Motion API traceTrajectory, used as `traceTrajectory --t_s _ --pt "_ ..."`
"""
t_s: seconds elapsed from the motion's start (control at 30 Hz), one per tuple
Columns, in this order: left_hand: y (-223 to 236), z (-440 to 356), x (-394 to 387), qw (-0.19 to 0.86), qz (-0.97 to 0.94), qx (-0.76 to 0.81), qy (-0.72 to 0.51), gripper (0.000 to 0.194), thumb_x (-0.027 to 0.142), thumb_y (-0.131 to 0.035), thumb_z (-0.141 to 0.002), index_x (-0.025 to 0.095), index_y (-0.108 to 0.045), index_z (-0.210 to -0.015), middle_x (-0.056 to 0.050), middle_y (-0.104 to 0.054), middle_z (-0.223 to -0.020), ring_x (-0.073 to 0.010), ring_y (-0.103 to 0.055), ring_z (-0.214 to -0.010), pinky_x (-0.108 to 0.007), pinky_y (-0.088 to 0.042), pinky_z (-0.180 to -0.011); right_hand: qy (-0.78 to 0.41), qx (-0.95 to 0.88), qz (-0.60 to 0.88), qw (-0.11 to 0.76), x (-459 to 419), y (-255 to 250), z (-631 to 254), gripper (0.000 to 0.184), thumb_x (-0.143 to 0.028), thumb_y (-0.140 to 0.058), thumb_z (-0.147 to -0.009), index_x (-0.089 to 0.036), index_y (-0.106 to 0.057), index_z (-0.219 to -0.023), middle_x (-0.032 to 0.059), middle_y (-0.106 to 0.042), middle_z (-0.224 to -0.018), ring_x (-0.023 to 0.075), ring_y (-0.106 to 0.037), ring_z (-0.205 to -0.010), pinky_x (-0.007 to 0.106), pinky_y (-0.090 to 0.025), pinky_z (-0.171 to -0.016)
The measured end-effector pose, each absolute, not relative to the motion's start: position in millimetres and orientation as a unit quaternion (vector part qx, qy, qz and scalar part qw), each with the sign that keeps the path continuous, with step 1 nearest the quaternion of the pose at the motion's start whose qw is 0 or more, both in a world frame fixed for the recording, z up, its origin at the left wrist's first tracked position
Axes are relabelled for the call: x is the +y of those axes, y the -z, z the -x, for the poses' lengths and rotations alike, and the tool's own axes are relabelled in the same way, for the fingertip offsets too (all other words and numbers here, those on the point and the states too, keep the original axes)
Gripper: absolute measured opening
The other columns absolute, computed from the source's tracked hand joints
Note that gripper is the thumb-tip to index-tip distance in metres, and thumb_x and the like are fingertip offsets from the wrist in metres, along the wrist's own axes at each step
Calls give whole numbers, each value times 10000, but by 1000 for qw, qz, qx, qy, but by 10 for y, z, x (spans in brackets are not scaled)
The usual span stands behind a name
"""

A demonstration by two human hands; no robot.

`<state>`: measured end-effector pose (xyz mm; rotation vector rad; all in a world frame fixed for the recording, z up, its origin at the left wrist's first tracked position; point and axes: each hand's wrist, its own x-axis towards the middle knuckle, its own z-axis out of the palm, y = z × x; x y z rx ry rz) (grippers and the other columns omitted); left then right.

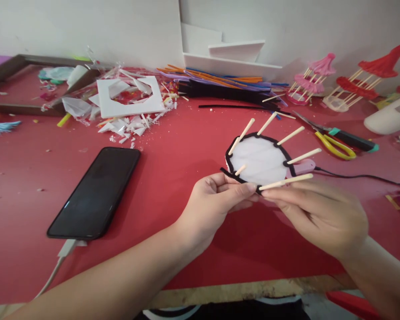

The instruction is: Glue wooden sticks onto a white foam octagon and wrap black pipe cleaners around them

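Both hands hold a white foam disc (258,158) above the red tabletop. Several pale wooden sticks (299,134) stand up around its rim. A black pipe cleaner (246,137) runs along the edge and loops about the sticks' bases, with a loose end poking out at the left. My left hand (222,195) is closed on the near left rim, thumb pressed on the black strip. Closed too, my right hand (316,209) pinches the near right rim beside the base of the nearest stick. Its fingertips almost meet my left thumb.
A phone (95,193) on a cable lies left. Behind are foam scraps (130,104), pipe cleaners (226,84), and pink (315,78) and red (366,78) stick models. Yellow-handled scissors (335,146) and a pink device (305,166) with a black cord lie right.
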<state>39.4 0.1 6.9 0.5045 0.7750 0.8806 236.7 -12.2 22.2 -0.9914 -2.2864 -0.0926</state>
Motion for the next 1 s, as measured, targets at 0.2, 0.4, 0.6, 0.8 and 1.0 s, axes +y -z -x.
traceTrajectory --t_s 0.2,0.4,0.6,0.8,1.0 --pt "-69 -369 39 777 -229 385 -441 156 211 -829 -739 131 -701 -777 -3 -762 -719 -95 -724 -710 -178 -579 -721 13 -831 445 334 -135 -205 -2414 94 -156 -668 -865 -229 -695 -917 -12 -736 -771 94 -651 -597 200 -493 -529" --pt "-64 -371 47 766 -265 373 -452 126 200 -819 -750 144 -709 -778 19 -744 -715 -82 -704 -686 -177 -572 -696 -55 -734 561 379 -156 -158 -2412 182 -264 -738 -814 -263 -678 -986 -63 -633 -630 79 -554 -489 196 -438 -423" --pt "-89 -363 47 762 -279 374 -449 125 201 -819 -749 139 -716 -781 24 -733 -714 -74 -695 -675 -169 -571 -694 -44 -766 526 368 -122 -175 -2436 146 -227 -706 -841 -284 -725 -974 -31 -761 -880 136 -700 -721 243 -561 -651" --pt "-65 -357 53 780 -264 379 -422 134 233 -814 -762 144 -724 -805 17 -740 -739 -71 -698 -702 -168 -576 -730 -84 -766 520 368 -100 -185 -2446 151 -222 -692 -857 -323 -731 -963 -71 -775 -925 142 -729 -789 251 -590 -765" --pt "-37 -370 35 786 -266 376 -412 145 259 -820 -758 173 -721 -819 27 -742 -789 -82 -703 -761 -192 -578 -774 -72 -753 542 365 -130 -189 -2427 132 -247 -689 -864 -334 -737 -951 -70 -779 -902 163 -743 -767 269 -597 -693"
